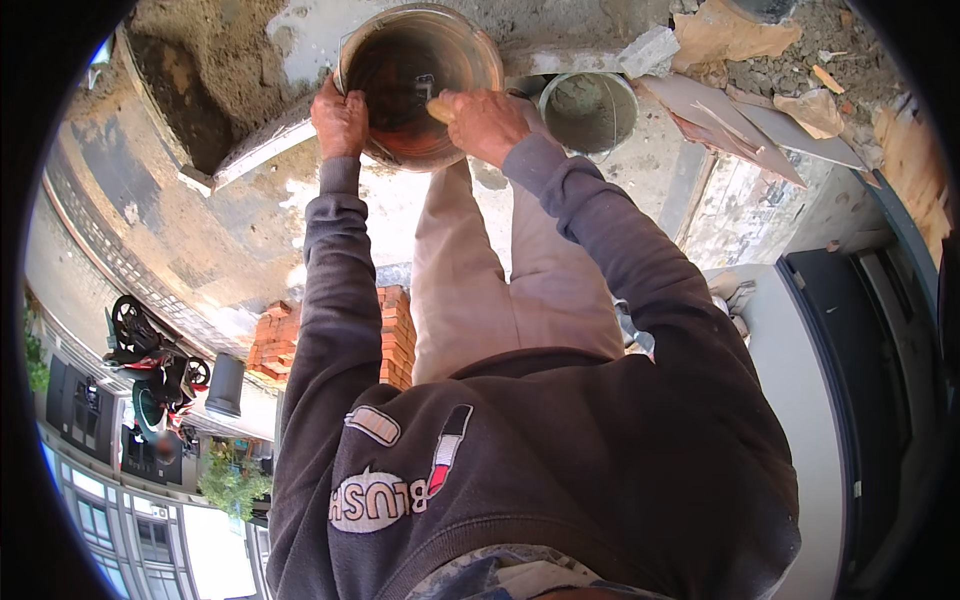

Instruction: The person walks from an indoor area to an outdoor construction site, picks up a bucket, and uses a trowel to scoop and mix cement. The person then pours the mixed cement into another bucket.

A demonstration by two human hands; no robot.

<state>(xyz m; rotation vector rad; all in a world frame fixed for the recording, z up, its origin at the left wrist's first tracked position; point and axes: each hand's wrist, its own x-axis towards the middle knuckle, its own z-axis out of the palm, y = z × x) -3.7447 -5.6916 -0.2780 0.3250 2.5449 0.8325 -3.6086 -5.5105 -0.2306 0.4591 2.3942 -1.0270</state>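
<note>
A large round bucket [480, 56] with a dirty reddish-brown inner wall is tilted towards me, in front of my legs. My left hand [339, 120] grips its rim on the left, beside the wire handle. In my right hand [487, 124] is the wooden handle [440, 111] of a hand tool. Its metal shank [424, 84] reaches into the bucket; the tool's head is hard to make out in the dark interior. To the right of that hand stands a smaller bucket [589, 112] of wet grey mortar.
A mortar trough [176, 97] lies at the left. Broken boards [720, 124], a concrete chunk [651, 52] and rubble [817, 45] cover the right. Stacked red bricks [276, 341] stand behind me, with a motorcycle [161, 360] and a person farther off.
</note>
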